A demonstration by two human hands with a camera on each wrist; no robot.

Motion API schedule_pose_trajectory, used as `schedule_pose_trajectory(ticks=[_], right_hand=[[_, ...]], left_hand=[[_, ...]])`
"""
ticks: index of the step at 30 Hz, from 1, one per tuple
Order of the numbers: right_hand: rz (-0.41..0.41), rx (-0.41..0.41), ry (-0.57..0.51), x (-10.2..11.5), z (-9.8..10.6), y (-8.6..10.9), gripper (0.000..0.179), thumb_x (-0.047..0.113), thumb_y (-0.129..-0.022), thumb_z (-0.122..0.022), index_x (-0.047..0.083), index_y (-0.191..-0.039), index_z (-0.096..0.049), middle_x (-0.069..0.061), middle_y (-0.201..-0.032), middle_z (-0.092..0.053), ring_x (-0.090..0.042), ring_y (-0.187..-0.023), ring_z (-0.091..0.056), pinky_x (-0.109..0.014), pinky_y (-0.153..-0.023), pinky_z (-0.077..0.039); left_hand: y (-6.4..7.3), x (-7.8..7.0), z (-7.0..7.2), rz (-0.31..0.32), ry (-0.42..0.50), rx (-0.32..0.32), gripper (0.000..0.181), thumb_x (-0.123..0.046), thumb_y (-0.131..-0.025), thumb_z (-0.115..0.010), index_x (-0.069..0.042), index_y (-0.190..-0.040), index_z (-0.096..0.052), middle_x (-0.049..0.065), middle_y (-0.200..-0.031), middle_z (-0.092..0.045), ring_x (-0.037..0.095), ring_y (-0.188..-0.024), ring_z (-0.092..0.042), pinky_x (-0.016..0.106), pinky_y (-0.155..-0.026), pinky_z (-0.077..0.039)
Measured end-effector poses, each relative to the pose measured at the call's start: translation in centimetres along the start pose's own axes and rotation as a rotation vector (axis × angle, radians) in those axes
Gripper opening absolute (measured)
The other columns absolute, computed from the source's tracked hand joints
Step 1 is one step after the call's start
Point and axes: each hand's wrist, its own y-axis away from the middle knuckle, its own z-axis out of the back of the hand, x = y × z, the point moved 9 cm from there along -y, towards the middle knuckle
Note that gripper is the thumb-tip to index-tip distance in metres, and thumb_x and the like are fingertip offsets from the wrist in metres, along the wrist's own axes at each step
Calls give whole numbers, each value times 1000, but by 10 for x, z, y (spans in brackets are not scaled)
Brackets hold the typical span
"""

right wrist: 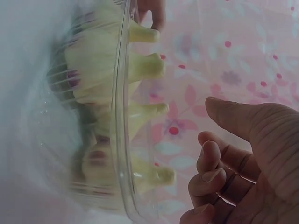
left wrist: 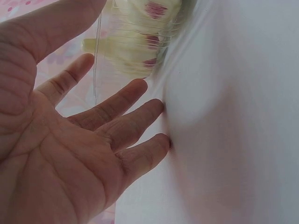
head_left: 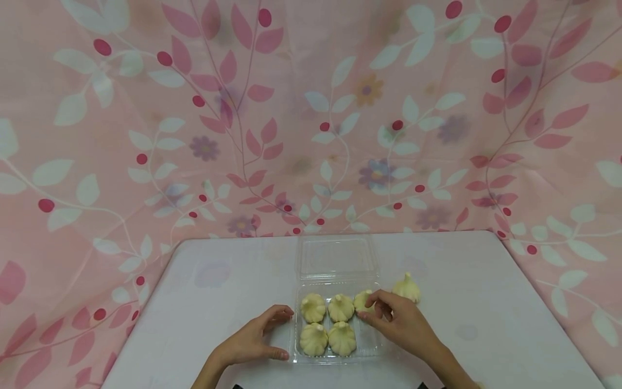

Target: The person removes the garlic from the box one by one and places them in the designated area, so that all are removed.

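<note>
A clear plastic clamshell box (head_left: 371, 340) lies with its lid (head_left: 337, 259) folded back. Several garlic bulbs sit inside with stems up, including a back-left one (head_left: 313, 308), a front-middle one (head_left: 342, 340) and a back-right one (head_left: 362, 299). My right hand (head_left: 400, 319) is over the right side of the box, fingertips close by the back-right bulb and partly covering it in the head view. In the right wrist view its fingers are loosely bent, apart from the bulbs, with nothing between them. Just left of the box, my left hand (head_left: 255, 337) has its fingers and thumb spread, holding nothing.
Another garlic bulb (head_left: 407, 289) lies on the white table (head_left: 218, 292), right of the box and behind my right hand. A pink floral curtain (head_left: 301, 119) hangs behind the table and along its sides.
</note>
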Motion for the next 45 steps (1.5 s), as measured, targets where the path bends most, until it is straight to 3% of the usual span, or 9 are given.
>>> schedule_pose_trajectory(ticks=[16,26,31,45], right_hand=[[-34,88,-26,6,-21,2,19,38,-86,-76,26,-92,-63,15,-67,-52,1,-54,-39,-19,-46,-37],[-39,103,-2,8,-32,3,20,34,-84,-79,25,-92,-64,17,-68,-48,2,-56,-40,-19,-48,-37],[-34,110,17,8,-37,4,22,36,-86,-78,20,-92,-65,18,-67,-47,2,-56,-40,-18,-49,-37],[-79,154,84,10,-47,6,22,39,-86,-77,22,-92,-64,19,-66,-47,3,-55,-41,-19,-49,-36]], left_hand=[[1,1,0,-7,18,0,83,-35,-76,-86,-16,-142,-41,-1,-139,-52,24,-133,-46,44,-109,-35],[1,-1,-1,26,57,0,81,-31,-75,-87,-17,-142,-42,-1,-139,-52,25,-134,-44,47,-109,-34],[1,-2,-1,22,61,2,81,-30,-76,-87,-15,-142,-42,-1,-139,-52,27,-134,-44,48,-109,-34],[1,-3,-1,16,62,4,82,-31,-76,-87,-14,-142,-41,-1,-140,-51,27,-134,-44,45,-110,-33]])
